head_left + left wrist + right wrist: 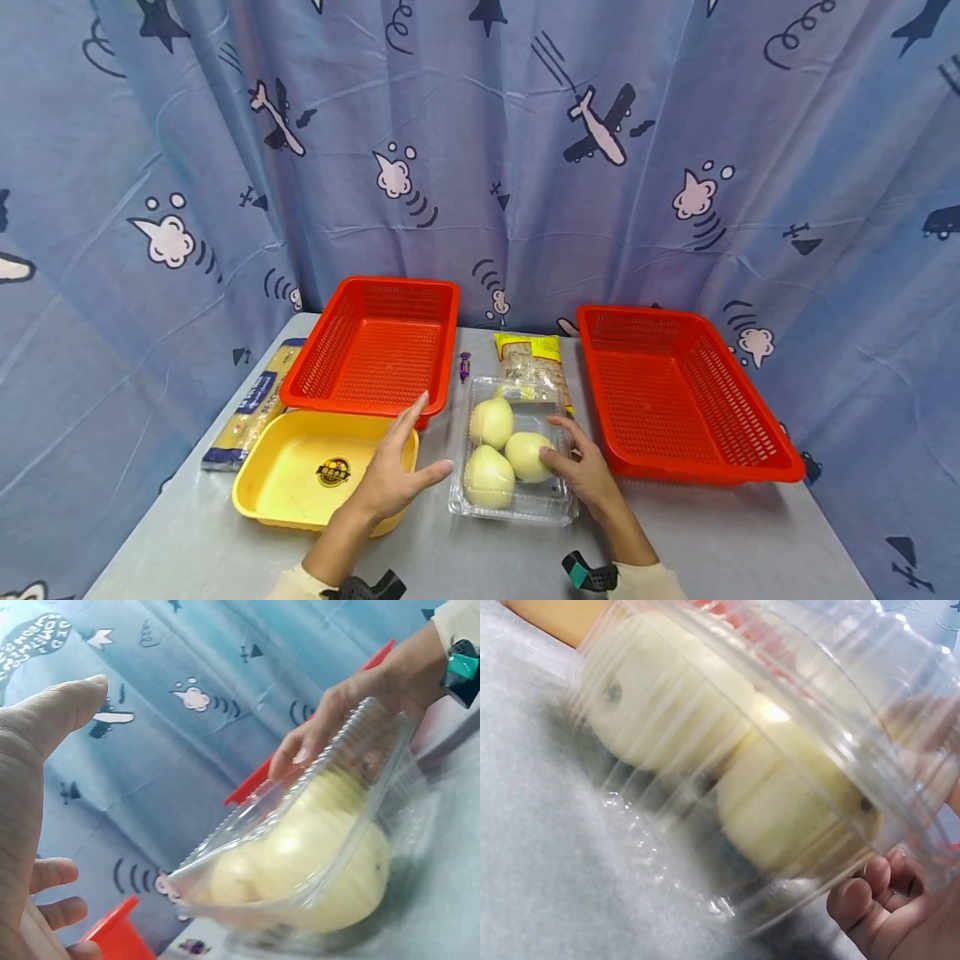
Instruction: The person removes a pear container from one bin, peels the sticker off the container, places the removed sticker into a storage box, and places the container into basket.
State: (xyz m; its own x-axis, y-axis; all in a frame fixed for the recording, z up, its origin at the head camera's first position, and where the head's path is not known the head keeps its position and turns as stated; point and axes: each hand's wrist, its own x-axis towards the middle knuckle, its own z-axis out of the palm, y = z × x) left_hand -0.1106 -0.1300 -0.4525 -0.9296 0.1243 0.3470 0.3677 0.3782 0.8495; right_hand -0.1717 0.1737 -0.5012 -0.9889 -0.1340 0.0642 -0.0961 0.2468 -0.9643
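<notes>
A clear plastic clamshell box (551, 500) with several pale yellow pears (489, 477) in it stands at the front middle of the table. My right hand (588, 471) grips the box at its right side; in the right wrist view curled fingers (866, 889) show at the rim, and the rest of that hand is partly hidden by the plastic. To the left of the box, my left hand (390, 483) hangs over the edge of a yellow basin (292, 467), fingers extended, thumb apart, holding nothing. The left wrist view shows it a short way from the box.
Two red plastic baskets stand behind, one at left (390, 358) and one at right (675, 400). A yellow-topped food bag (528, 354) lies behind the box, beside a small purple wrapped candy (465, 367). A long noodle pack (251, 408) lies at the far left. A patterned curtain (480, 167) hangs behind.
</notes>
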